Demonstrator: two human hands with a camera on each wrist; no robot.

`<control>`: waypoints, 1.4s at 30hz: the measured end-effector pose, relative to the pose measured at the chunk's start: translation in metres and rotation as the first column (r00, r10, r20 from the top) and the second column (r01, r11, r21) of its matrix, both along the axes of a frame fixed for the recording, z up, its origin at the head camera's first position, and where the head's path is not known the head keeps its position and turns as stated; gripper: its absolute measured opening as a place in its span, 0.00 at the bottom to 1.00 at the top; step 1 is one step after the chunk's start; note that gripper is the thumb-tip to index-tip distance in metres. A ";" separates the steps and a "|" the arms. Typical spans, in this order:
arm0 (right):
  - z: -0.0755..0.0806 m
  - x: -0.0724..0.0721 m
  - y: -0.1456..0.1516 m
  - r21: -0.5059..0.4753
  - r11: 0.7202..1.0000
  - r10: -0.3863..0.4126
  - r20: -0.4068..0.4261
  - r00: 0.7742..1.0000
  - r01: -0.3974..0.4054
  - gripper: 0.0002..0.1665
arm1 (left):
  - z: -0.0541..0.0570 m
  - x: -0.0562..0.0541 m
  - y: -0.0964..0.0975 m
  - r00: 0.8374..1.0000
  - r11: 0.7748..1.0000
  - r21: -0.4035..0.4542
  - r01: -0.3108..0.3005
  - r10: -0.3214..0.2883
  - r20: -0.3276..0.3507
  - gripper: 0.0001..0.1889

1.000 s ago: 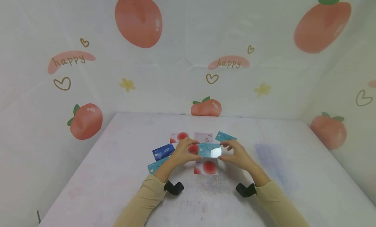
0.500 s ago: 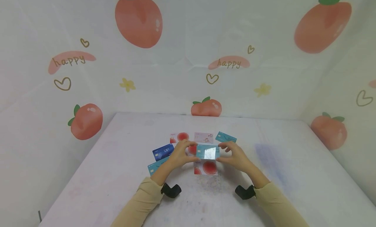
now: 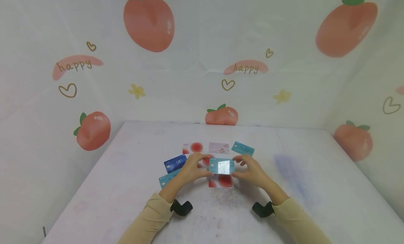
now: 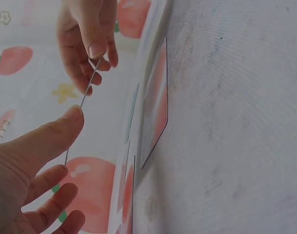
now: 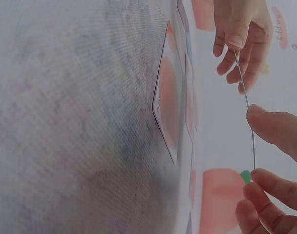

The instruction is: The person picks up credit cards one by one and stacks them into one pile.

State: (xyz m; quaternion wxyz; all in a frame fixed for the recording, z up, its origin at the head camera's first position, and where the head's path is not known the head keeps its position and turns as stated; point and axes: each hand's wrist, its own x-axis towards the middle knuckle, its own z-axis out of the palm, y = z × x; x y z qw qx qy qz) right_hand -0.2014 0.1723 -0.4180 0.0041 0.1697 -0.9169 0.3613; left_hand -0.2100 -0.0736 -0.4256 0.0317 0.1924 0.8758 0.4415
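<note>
A teal plastic card (image 3: 216,165) with a bright glare on its face is held above the table between both hands. My left hand (image 3: 192,167) pinches its left end between thumb and fingers, and my right hand (image 3: 251,170) pinches its right end the same way. Both wrist views show the card (image 4: 82,101) edge-on as a thin line, apart from the tabletop. Below it lies a white card with red peaches (image 3: 224,181), its upper part hidden by the held card. Another peach card (image 3: 206,162) behind is partly covered by my left hand.
On the table (image 3: 315,202) lie a dark blue VIP card (image 3: 175,163) and a teal card (image 3: 167,179) left of my left arm. Farther back are a peach card (image 3: 193,148), a pale pink card (image 3: 219,148) and a tilted teal card (image 3: 242,148). A printed curtain hangs behind.
Both hands have moved slightly toward me and a little left with the teal card, covering more of the near peach card. The glare on it has shifted left. The other cards stay put.
</note>
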 end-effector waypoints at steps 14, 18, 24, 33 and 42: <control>-0.002 0.004 -0.002 -0.006 1.000 0.029 -0.015 0.999 -0.029 0.30 | -0.001 0.006 -0.003 0.999 0.997 -0.071 -0.011 0.008 -0.039 0.27; -0.002 0.006 -0.003 -0.002 0.999 0.035 -0.002 0.999 -0.035 0.30 | -0.001 0.009 -0.003 0.999 0.997 -0.080 -0.012 0.008 -0.045 0.26; -0.005 0.007 -0.003 0.014 0.999 0.051 -0.013 0.999 -0.051 0.30 | -0.002 0.013 -0.003 1.000 0.996 -0.084 -0.020 0.020 -0.005 0.28; -0.008 0.008 -0.002 0.024 0.998 0.055 0.004 0.998 -0.055 0.30 | -0.004 0.016 -0.004 1.000 0.995 -0.095 -0.001 0.001 0.001 0.28; -0.009 0.009 -0.003 0.037 0.999 0.030 0.058 0.998 -0.033 0.31 | -0.008 0.015 -0.003 0.999 0.995 -0.095 0.015 -0.019 -0.033 0.28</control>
